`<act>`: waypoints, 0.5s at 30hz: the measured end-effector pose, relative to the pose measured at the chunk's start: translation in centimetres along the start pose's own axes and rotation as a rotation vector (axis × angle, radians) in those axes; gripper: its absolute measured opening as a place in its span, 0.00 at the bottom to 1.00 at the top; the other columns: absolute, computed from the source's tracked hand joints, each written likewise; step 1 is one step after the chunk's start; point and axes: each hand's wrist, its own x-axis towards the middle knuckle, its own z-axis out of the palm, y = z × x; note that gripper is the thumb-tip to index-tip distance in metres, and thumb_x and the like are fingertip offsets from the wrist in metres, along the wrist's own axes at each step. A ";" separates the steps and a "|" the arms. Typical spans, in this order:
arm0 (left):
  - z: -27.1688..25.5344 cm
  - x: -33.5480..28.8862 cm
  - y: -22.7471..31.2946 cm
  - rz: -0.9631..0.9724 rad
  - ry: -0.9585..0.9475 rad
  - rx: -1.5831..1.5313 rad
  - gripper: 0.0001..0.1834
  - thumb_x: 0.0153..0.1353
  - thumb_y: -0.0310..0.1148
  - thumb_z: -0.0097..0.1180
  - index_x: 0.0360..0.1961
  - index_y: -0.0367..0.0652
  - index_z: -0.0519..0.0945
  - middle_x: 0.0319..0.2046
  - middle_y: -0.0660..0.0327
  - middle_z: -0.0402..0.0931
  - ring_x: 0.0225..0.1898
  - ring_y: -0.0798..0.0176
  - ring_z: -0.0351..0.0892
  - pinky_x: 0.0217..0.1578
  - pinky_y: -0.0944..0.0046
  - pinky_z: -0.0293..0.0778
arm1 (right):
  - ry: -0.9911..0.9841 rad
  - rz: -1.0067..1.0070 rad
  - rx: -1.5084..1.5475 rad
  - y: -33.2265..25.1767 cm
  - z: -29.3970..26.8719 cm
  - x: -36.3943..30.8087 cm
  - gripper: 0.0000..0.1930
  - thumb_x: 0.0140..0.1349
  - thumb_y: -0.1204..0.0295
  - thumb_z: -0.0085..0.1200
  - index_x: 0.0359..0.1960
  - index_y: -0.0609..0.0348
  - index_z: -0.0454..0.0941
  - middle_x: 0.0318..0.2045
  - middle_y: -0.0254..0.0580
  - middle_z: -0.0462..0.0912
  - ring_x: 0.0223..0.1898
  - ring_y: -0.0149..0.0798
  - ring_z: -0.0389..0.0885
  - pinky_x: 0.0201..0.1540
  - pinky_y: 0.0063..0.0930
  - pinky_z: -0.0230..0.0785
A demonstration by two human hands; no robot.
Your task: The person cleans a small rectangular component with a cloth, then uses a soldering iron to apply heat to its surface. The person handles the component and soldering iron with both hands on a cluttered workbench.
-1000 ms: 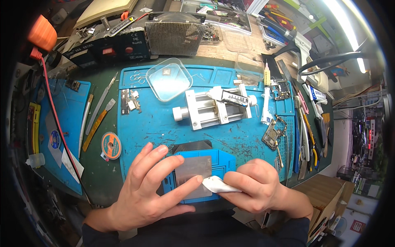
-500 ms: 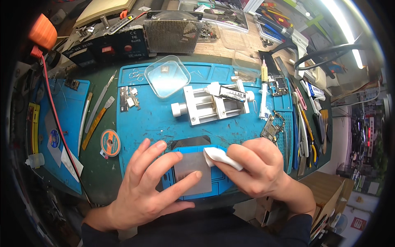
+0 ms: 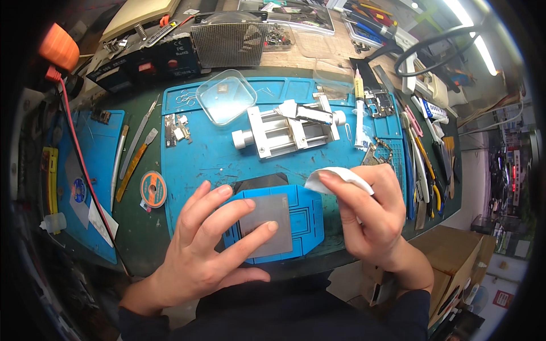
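Note:
My left hand (image 3: 207, 238) is spread, two fingertips resting on a thin grey metal sheet (image 3: 277, 241) and pressing it down. Beneath the sheet lies a small blue pad with cut corners and raised compartments (image 3: 310, 207); its right part shows uncovered. A dark flat piece (image 3: 261, 182) sticks out behind the pad. Pinched between thumb and fingers of my right hand (image 3: 375, 213) is a folded white wipe (image 3: 347, 177). It is raised to the right of the sheet, apart from it.
A silver clamp fixture (image 3: 290, 133) with a small tube on it stands beyond the pad, beside a clear plastic box (image 3: 226, 98). A syringe (image 3: 359, 113) and circuit boards (image 3: 379, 103) lie right. Solder wire spool (image 3: 153, 189) sits left; several hand tools (image 3: 421, 153) line the right side.
My right hand has lifted the white wipe off the metal sheet and moved right, uncovering the pad's right part. My left hand keeps its place on the sheet.

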 end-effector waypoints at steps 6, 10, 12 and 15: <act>0.1 0.0 0.4 0.048 0.038 0.021 0.36 0.53 0.56 0.72 0.63 0.55 0.83 0.69 0.59 0.68 0.72 0.48 0.60 0.71 0.36 0.64 | 0.028 0.146 -0.008 -0.3 0.0 -2.4 0.20 0.55 0.87 0.62 0.51 0.59 0.87 0.38 0.45 0.82 0.35 0.45 0.78 0.36 0.34 0.71; 0.1 -0.1 0.0 0.065 0.173 0.006 0.33 0.56 0.51 0.73 0.61 0.50 0.84 0.64 0.61 0.76 0.67 0.50 0.69 0.67 0.40 0.69 | 0.097 0.215 -0.041 0.0 0.4 -4.1 0.15 0.58 0.83 0.64 0.47 0.59 0.87 0.38 0.45 0.82 0.36 0.47 0.79 0.37 0.36 0.72; 0.1 -0.3 -0.3 0.091 0.215 0.008 0.31 0.58 0.47 0.73 0.60 0.47 0.84 0.59 0.62 0.81 0.63 0.52 0.73 0.65 0.43 0.71 | 0.113 0.262 -0.040 -0.4 0.2 -4.7 0.13 0.59 0.81 0.65 0.46 0.59 0.88 0.39 0.45 0.83 0.37 0.47 0.79 0.38 0.36 0.73; -0.4 -0.4 -0.2 0.156 0.242 0.016 0.25 0.57 0.39 0.74 0.56 0.44 0.86 0.51 0.65 0.86 0.52 0.59 0.78 0.53 0.54 0.74 | 0.116 0.293 -0.120 -0.9 -0.2 -4.8 0.14 0.59 0.74 0.69 0.48 0.57 0.88 0.49 0.48 0.80 0.49 0.50 0.77 0.50 0.40 0.72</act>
